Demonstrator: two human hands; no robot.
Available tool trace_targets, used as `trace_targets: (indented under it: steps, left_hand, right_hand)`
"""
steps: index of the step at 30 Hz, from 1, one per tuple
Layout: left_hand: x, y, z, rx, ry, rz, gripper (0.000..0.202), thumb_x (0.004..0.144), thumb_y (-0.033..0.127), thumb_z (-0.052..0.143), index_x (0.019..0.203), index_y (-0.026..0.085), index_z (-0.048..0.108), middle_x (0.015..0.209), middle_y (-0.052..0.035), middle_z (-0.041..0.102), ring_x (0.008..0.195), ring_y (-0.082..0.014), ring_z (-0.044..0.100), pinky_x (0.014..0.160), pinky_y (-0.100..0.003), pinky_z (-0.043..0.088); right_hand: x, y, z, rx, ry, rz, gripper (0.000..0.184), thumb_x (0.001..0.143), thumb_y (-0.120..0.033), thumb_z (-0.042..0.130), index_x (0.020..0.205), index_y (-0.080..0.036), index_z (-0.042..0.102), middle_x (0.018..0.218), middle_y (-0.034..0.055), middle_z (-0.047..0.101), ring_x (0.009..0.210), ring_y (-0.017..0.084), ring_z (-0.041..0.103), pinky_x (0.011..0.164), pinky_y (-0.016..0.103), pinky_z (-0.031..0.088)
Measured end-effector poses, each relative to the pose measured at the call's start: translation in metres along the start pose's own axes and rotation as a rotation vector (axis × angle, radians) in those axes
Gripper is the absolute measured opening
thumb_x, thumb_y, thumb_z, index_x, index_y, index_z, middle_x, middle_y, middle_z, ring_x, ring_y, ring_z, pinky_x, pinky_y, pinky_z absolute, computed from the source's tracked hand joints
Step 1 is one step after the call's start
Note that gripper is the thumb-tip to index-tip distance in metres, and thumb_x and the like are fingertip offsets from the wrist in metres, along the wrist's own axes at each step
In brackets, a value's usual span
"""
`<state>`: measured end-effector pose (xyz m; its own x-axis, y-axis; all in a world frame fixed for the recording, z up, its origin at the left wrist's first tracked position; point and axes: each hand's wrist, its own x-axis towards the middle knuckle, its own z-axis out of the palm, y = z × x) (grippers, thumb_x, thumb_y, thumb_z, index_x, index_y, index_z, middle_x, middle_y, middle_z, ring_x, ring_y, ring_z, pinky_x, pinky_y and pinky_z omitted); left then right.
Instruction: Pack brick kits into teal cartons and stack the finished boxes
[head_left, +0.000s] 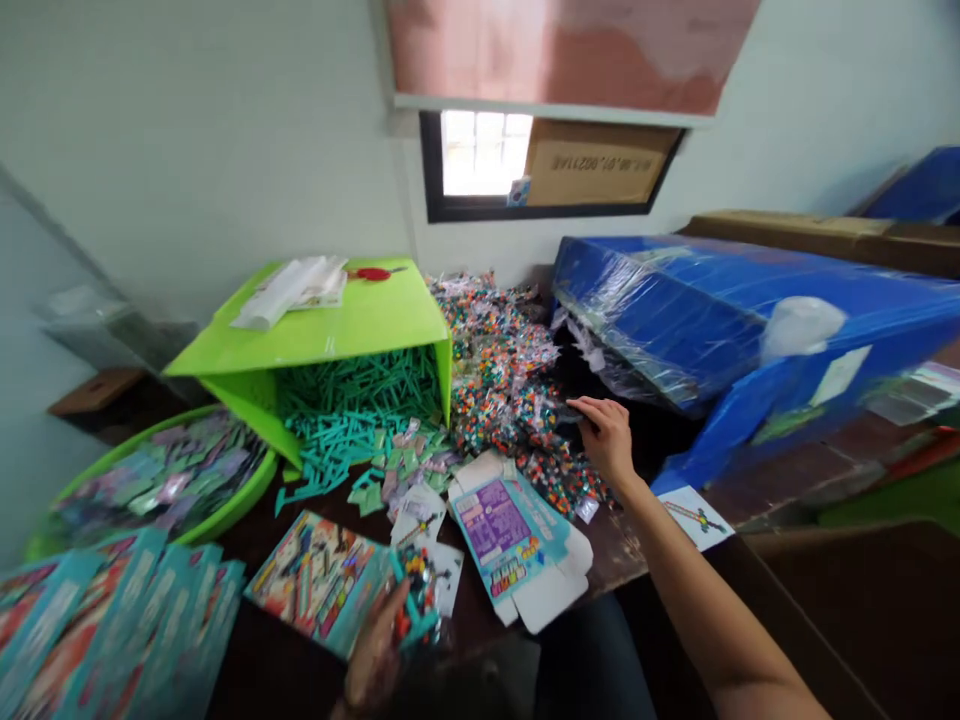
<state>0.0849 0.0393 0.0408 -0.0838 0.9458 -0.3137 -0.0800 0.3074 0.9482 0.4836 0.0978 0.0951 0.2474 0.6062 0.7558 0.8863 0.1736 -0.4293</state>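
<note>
My left hand (375, 645) is closed around a clear bag of small colourful plastic pieces (421, 590), with teal plastic sticks held along with it. Blur hides part of its fingers. Beside that hand lies a printed teal box (319, 580). My right hand (606, 435) reaches over the near right side of a heap of small bags of colourful pieces (502, 370). Its fingers stretch out to the left, with nothing clearly seen in them. Between my hands is an unfolded flat carton (517, 535). Picture cards (418, 515) lie partly beneath its left edge.
A lime-green bin (337, 325) on its side spills teal sticks (360, 400). Left of it, a green tub (262, 480) holds small packets. Several teal boxes (127, 620) stand at front left. Blue plastic-wrapped boxes (675, 310) rise on the right, near a picture card (694, 517).
</note>
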Motion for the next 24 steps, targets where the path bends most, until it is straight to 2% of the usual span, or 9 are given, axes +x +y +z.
trace_targets:
  steps: [2,4,6,9,11,14,17,21,24]
  left_hand:
    - [-0.011,-0.006,0.003,-0.131,-0.043,-0.141,0.030,0.073,0.043,0.088,0.091,0.024,0.075,0.088,-0.0009,0.078,0.079,-0.0229,0.075,0.060,-0.029,0.057]
    - [-0.017,-0.008,0.008,-0.302,-0.123,-0.245,0.032,0.067,0.036,0.092,0.087,0.020,0.073,0.073,0.0007,0.076,0.064,-0.0194,0.072,0.054,-0.027,0.053]
    - [-0.017,-0.010,0.011,-0.433,-0.130,-0.271,0.029,0.069,0.026,0.091,0.090,0.017,0.073,0.073,-0.0010,0.076,0.066,-0.0170,0.072,0.060,-0.025,0.056]
    - [-0.017,-0.018,0.009,-0.540,-0.064,-0.294,0.018,0.078,0.025,0.085,0.090,0.018,0.074,0.084,-0.0035,0.079,0.079,-0.0176,0.074,0.070,-0.025,0.059]
    - [-0.023,-0.024,0.004,-0.589,-0.030,-0.279,0.018,0.083,0.029,0.082,0.096,0.018,0.075,0.095,-0.0050,0.081,0.089,-0.0187,0.075,0.077,-0.026,0.060]
    - [-0.035,-0.034,-0.004,-0.615,-0.018,-0.234,0.027,0.082,0.032,0.082,0.104,0.018,0.075,0.109,-0.0066,0.080,0.104,-0.0202,0.074,0.083,-0.025,0.058]
    - [-0.045,-0.044,-0.007,-0.555,-0.016,-0.262,0.029,0.077,0.028,0.085,0.102,0.018,0.076,0.104,-0.0052,0.080,0.099,-0.0190,0.074,0.077,-0.023,0.055]
    - [-0.054,-0.053,0.001,-0.514,0.022,-0.293,0.021,0.073,0.022,0.083,0.092,0.019,0.075,0.087,-0.0021,0.077,0.080,-0.0162,0.071,0.068,-0.024,0.052]
    - [-0.058,-0.055,0.010,-0.548,0.078,-0.234,0.018,0.075,0.020,0.079,0.092,0.019,0.074,0.090,-0.0010,0.076,0.089,-0.0164,0.072,0.077,-0.024,0.054]
  right_hand:
    - [-0.033,-0.041,0.009,0.246,-0.147,-0.109,0.037,0.091,-0.016,0.052,0.108,-0.032,0.081,0.114,0.0054,0.077,0.122,0.027,0.064,0.113,0.055,0.042]
    - [-0.078,-0.086,0.021,0.474,-0.390,-0.250,0.038,0.091,-0.015,0.053,0.105,-0.035,0.082,0.125,0.0032,0.075,0.138,0.028,0.055,0.118,0.057,0.038]
    - [-0.125,-0.126,0.033,0.649,-0.636,-0.326,0.041,0.091,-0.012,0.051,0.101,-0.037,0.083,0.136,0.0013,0.070,0.146,0.027,0.047,0.122,0.059,0.034]
    - [-0.178,-0.161,0.048,0.775,-0.828,-0.204,0.045,0.092,-0.008,0.047,0.102,-0.034,0.083,0.142,0.0030,0.067,0.151,0.026,0.042,0.123,0.061,0.035]
    - [-0.197,-0.168,0.054,0.802,-0.850,-0.086,0.045,0.094,-0.009,0.045,0.104,-0.032,0.083,0.141,0.0043,0.067,0.153,0.025,0.040,0.123,0.062,0.035]
    - [-0.208,-0.169,0.055,0.853,-0.846,-0.020,0.043,0.096,-0.013,0.045,0.101,-0.031,0.083,0.141,0.0042,0.068,0.155,0.025,0.037,0.126,0.062,0.031]
    - [-0.218,-0.173,0.047,0.891,-0.817,0.089,0.036,0.099,-0.021,0.047,0.101,-0.029,0.082,0.142,0.0047,0.067,0.155,0.026,0.038,0.127,0.060,0.030]
    - [-0.245,-0.187,0.032,0.927,-0.581,0.479,0.039,0.102,-0.043,0.050,0.131,-0.027,0.069,0.152,0.0093,0.058,0.147,0.026,0.049,0.122,0.052,0.041]
    - [-0.265,-0.190,0.021,0.969,-0.559,0.695,0.058,0.089,-0.054,0.070,0.138,-0.024,0.061,0.144,0.0123,0.063,0.131,0.026,0.062,0.112,0.046,0.052]
